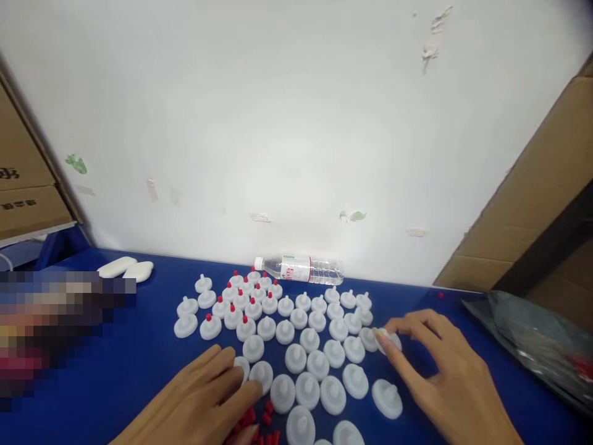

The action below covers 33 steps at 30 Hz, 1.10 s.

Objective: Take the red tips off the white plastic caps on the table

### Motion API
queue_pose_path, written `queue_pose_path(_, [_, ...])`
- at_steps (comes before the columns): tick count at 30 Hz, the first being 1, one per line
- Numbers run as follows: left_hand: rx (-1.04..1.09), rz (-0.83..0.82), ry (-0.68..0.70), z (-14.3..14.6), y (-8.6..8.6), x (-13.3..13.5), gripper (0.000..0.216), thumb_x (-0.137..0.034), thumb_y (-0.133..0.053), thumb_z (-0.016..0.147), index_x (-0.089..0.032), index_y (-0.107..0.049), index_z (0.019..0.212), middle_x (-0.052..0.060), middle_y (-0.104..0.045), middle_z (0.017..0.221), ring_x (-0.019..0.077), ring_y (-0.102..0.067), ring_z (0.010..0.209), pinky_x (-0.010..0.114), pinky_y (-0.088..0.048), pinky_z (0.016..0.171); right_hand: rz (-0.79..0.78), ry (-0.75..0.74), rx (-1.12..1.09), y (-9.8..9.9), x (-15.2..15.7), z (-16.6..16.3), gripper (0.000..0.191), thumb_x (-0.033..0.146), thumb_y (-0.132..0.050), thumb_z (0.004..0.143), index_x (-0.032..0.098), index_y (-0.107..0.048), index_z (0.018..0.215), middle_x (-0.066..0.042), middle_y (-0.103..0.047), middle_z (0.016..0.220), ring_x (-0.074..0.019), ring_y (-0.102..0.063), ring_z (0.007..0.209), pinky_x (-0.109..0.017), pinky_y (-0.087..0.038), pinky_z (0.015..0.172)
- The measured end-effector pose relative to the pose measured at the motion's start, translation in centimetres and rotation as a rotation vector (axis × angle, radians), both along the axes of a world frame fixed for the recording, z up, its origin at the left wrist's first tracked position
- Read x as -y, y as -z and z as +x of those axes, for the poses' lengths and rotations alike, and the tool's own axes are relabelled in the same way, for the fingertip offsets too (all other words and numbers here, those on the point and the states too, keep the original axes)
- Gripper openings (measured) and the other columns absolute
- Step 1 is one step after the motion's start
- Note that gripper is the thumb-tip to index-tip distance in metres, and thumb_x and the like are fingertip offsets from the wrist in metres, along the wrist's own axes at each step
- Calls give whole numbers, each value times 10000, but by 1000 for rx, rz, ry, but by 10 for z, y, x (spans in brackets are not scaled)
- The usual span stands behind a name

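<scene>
Many white plastic discs (307,390), each with a short central nozzle, stand in loose rows on the blue table. A group at the upper left carries small red caps (245,319) on the nozzles. My right hand (447,371) pinches a white disc (393,342) between thumb and index finger at the right end of the rows. Palm down at the lower left, my left hand (204,395) has its thumb and index finger apart over a pile of loose red caps (267,413). Its other fingers bend beside nearby discs, and part of the pile is hidden beneath it.
A clear water bottle (310,270) lies on its side against the white wall (296,136). Two white rounded objects (138,271) rest at the back left. Cardboard boxes (28,185) flank both sides, and a grey plastic bag (532,334) lies at right. A blurred patch covers the left edge.
</scene>
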<state>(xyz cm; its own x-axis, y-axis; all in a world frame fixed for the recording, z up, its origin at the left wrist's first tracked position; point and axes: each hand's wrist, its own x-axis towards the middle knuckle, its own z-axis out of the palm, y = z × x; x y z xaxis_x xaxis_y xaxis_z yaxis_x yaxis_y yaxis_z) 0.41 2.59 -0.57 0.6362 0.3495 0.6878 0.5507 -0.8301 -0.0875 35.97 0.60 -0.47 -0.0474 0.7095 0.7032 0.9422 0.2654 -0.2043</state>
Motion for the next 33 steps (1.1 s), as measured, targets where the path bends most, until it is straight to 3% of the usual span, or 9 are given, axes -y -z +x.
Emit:
queue_pose_path(4, [-50, -75, -131, -14, -6, -7, 258, -250, -449, 1101, -288, -600, 1306, 16, -801, 1024, 215, -751, 931, 308, -586, 836, -106, 50, -7, 2, -3, 5, 277, 529, -568, 1047, 316, -719, 955, 22, -689, 765, -206, -661, 709, -332, -555, 643])
queue_pose_path(7, [-51, -147, -193, -23, -12, -15, 323, -231, -425, 1130, -272, -548, 1425, 28, -778, 1048, 206, -729, 930, 294, -594, 828, -206, 88, -9, 1, -5, 11, 305, 548, -542, 1033, 315, -721, 952, 33, -676, 698, -204, -654, 656, -324, -529, 597])
queue_pose_path(15, [-14, -386, -358, -21, -8, -27, 424, -402, -356, 1177, -306, -596, 1513, 50, -696, 1141, 212, -694, 987, 330, -591, 823, -334, 76, 70, 2, -8, 25, 325, 510, -523, 1041, 306, -748, 926, 27, -726, 711, -193, -680, 615, -293, -548, 559])
queue_pose_path(19, [-28, -468, -322, -21, -8, -26, 433, -379, -327, 1176, -299, -636, 1469, 36, -668, 1123, 154, -711, 870, 274, -577, 753, -294, 3, 101, 1, -9, 22, 306, 484, -559, 1034, 303, -730, 856, 34, -713, 669, -193, -671, 568, -286, -544, 515])
queue_pose_path(28, [2, -434, -308, -34, 7, -42, 337, -426, -403, 1164, -299, -713, 1199, 31, -738, 1163, 209, -776, 955, 301, -607, 795, -246, -33, 76, -6, -5, 9, 371, 484, -527, 1072, 302, -719, 812, 41, -696, 644, -192, -656, 567, -298, -525, 539])
queue_pose_path(33, [63, -423, -267, -33, 5, -45, 324, -488, -449, 1156, -297, -700, 1080, -10, -759, 1056, 183, -775, 867, 258, -578, 729, -274, -71, 72, -4, -4, 3, 447, 484, -483, 1113, 290, -681, 762, 39, -706, 656, -189, -680, 594, -303, -557, 597])
